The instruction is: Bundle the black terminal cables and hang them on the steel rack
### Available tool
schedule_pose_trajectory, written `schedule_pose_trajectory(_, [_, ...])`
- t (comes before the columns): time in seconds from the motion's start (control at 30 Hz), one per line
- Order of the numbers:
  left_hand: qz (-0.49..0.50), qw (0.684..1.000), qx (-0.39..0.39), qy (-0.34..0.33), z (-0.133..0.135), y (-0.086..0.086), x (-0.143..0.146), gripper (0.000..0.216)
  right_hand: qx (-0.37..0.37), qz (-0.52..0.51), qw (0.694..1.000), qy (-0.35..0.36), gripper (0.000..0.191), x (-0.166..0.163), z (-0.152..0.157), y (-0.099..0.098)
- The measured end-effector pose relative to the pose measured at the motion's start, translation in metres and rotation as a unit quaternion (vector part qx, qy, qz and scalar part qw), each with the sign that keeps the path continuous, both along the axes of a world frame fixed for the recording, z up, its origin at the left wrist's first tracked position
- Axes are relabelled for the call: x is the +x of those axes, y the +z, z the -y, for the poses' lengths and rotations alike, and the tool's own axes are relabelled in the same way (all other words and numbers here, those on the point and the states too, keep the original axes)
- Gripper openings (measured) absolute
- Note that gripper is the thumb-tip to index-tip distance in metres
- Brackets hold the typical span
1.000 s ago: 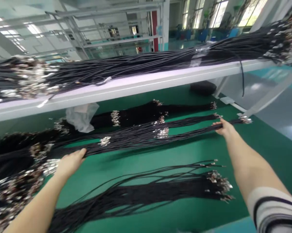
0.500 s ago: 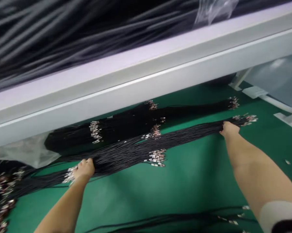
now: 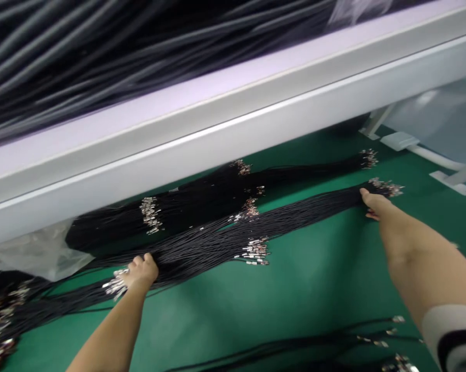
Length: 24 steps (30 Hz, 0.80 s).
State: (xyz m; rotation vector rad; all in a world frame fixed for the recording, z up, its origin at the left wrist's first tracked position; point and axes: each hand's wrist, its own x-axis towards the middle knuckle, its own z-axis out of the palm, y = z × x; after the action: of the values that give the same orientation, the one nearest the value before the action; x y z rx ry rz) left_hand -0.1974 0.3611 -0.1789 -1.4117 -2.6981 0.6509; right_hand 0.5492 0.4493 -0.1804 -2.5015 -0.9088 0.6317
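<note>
Stretching between both hands lies a black cable bundle.

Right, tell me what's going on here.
A person's bare left hand lies over a long bundle of thin black cables, beside a cluster of silvery metal cable ends. The right hand is at the bundle's right end, just short of its coppery-silver metal tips; its grip's firmness is unclear. The bundle stretches over a flat green surface below a white beam.

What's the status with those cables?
Left hand gripping long black cable bundle. Right hand at its right end. Pale straight shelf beam above, partly blocking view.
</note>
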Motion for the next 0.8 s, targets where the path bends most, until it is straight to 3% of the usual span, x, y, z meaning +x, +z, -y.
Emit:
schedule_pose_trajectory(0.1, [0.003, 1.0, -0.017, 0.008, 0.0, 0.004, 0.002, 0.039, -0.028, -0.083, 0.996, -0.015, 0.067, -0.002, 0.023, 0.008])
schedule_pose_trajectory(0.2, [-0.004, 0.999, -0.043, 0.005, 0.006, 0.016, 0.008, 0.044, 0.004, -0.142, 0.989, 0.03, 0.051, -0.013, 0.071, 0.016])
schedule_pose_trajectory(0.27, [-0.009, 0.998, -0.037, -0.04, 0.014, 0.029, 0.02, 0.052, 0.015, -0.163, 0.984, 0.063, 0.036, -0.027, 0.122, 0.018])
schedule_pose_trajectory(0.33, [0.001, 0.989, 0.013, -0.144, 0.029, 0.041, 0.042, 0.06, 0.015, -0.16, 0.98, 0.118, 0.024, -0.046, 0.188, 0.017])
schedule_pose_trajectory(0.4, [0.071, 0.953, 0.064, -0.287, 0.055, 0.047, 0.081, 0.06, 0.033, -0.101, 0.967, 0.233, 0.021, -0.067, 0.259, 0.013])
schedule_pose_trajectory(0.47, [0.212, 0.885, 0.049, -0.412, 0.091, 0.046, 0.135, 0.049, 0.095, 0.013, 0.941, 0.324, 0.023, -0.09, 0.327, 0.009])
schedule_pose_trajectory(0.53, [0.329, 0.814, -0.002, -0.479, 0.134, 0.039, 0.199, 0.042, 0.149, 0.127, 0.919, 0.342, 0.025, -0.112, 0.383, 0.006])
schedule_pose_trajectory(0.6, [0.366, 0.779, -0.044, -0.507, 0.176, 0.029, 0.264, 0.051, 0.168, 0.204, 0.911, 0.316, 0.029, -0.132, 0.427, 0.004])
schedule_pose_trajectory(0.7, [0.334, 0.801, -0.042, -0.494, 0.227, 0.02, 0.339, 0.074, 0.138, 0.249, 0.914, 0.289, 0.045, -0.158, 0.469, 0.0])
schedule_pose_trajectory(0.8, [0.305, 0.809, -0.023, -0.503, 0.259, 0.016, 0.377, 0.074, 0.094, 0.249, 0.921, 0.285, 0.053, -0.173, 0.49, -0.008])
